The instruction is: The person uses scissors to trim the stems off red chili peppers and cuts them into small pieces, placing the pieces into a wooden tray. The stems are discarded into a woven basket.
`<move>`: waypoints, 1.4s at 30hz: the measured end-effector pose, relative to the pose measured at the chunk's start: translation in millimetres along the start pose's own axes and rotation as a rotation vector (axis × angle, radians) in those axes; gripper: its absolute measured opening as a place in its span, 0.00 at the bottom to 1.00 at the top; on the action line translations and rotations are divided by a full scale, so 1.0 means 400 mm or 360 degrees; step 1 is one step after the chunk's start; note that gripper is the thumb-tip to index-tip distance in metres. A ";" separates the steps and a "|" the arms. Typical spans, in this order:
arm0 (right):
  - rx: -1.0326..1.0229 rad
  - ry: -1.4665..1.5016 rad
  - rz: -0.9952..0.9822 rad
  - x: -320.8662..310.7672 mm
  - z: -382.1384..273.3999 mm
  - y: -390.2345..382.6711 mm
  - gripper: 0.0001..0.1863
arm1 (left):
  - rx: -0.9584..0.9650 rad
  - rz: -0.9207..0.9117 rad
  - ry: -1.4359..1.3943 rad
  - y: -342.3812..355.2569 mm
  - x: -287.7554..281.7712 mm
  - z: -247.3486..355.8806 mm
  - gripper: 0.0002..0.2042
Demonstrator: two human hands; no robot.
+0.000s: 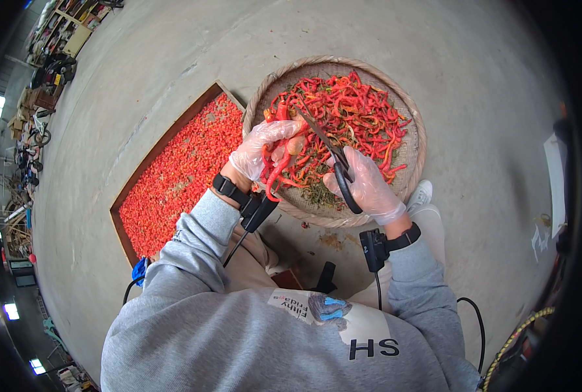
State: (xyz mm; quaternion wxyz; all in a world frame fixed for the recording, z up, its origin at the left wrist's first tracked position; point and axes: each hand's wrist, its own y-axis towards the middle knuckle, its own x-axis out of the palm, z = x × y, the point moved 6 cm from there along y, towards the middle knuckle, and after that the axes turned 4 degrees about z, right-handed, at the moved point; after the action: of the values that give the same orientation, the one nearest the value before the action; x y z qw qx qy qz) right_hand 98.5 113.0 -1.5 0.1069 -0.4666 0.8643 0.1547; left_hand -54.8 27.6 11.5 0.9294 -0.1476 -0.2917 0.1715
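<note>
My left hand (274, 145), in a clear plastic glove, is closed around several red chili peppers (276, 175), some of them hanging below the fingers. In my gloved right hand (367, 186) is a pair of black-handled scissors (345, 185). Their blades point up and left, their tips close to the fingers of my left hand. Both hands are over the near left and near right parts of a round woven basket (416, 124). A heap of long red chilies (362, 108) with green stems lies in it.
Left of the basket a wooden tray (148, 159) holds many small cut red pieces (173, 176). Trimmed green stems (322, 195) lie at the basket's near side. My white shoe (421, 194) is beside its right rim. Shelves (69, 32) and clutter line the far left wall.
</note>
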 end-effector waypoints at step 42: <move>0.0564 0.1536 0.0480 -0.125 0.084 -0.011 0.31 | -0.0081 0.1006 0.0794 0.282 -0.382 -0.276 0.09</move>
State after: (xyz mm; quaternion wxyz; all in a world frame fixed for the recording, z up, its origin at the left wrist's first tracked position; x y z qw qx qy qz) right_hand 130.5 161.6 -17.1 -0.2491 -0.3301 0.8855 -0.2120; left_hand -133.5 47.6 -192.7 0.8691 -0.2900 -0.0016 0.4006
